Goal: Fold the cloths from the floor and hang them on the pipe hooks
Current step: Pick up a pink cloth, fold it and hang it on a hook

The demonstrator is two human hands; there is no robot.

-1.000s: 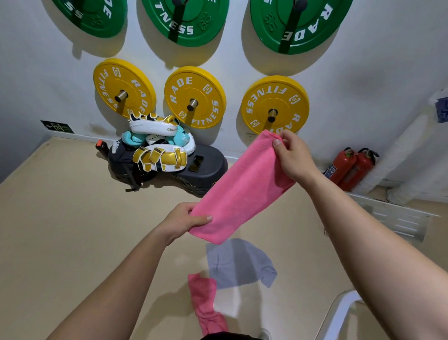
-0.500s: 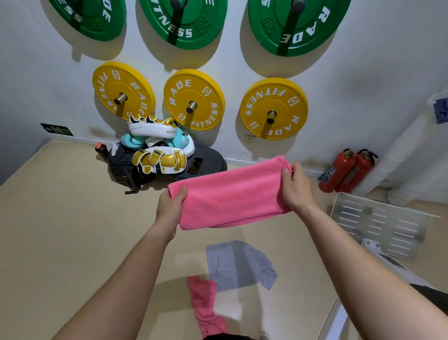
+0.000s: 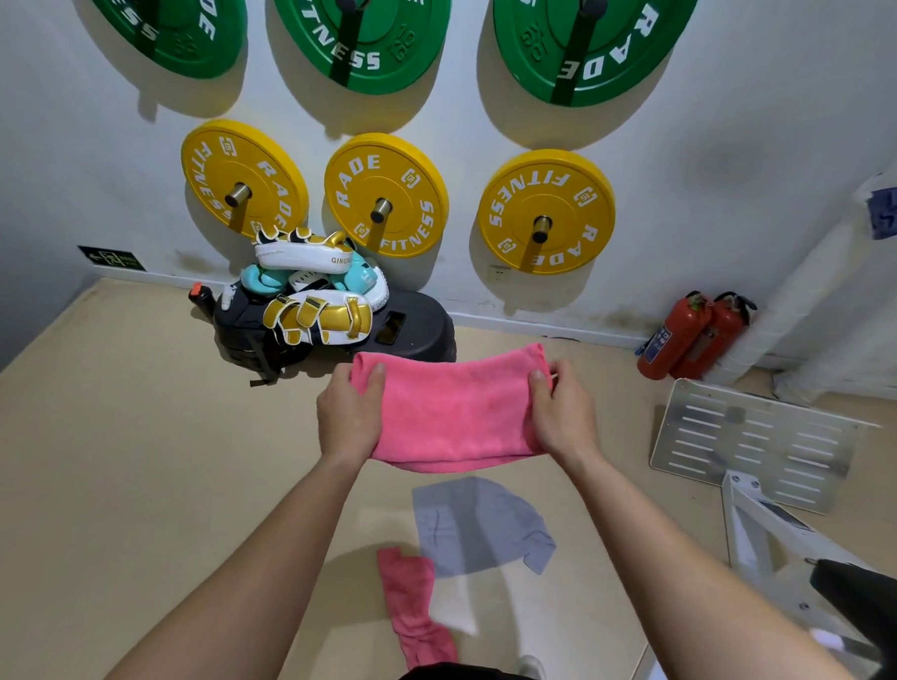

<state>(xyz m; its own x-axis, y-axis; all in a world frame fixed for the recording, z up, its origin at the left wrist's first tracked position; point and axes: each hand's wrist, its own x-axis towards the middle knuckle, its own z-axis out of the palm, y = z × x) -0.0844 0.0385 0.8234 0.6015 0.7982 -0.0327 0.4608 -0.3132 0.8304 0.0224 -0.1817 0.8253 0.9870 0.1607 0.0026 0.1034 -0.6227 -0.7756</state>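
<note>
Over the floor (image 3: 97, 453), where a grey cloth (image 3: 474, 526) and a second pink cloth (image 3: 414, 610) lie, the pink cloth (image 3: 453, 412) is now held level, not slanted, gripped at its ends by the left hand (image 3: 348, 417) and right hand (image 3: 561, 416), likely ready for folding.

4 cloths (image 3: 453, 417), 6 plates (image 3: 386, 193), 2 exts (image 3: 672, 339)

Wall (image 3: 755, 96): three green weight plates (image 3: 357, 27) above three yellow weight plates (image 3: 386, 193), all on pegs. Below: white-gold and teal boxing pads (image 3: 317, 288) piled on a black base (image 3: 416, 328). Right: two red fire extinguishers (image 3: 693, 335), upright, touching; slotted metal panel (image 3: 755, 445) lying nearby.
</note>
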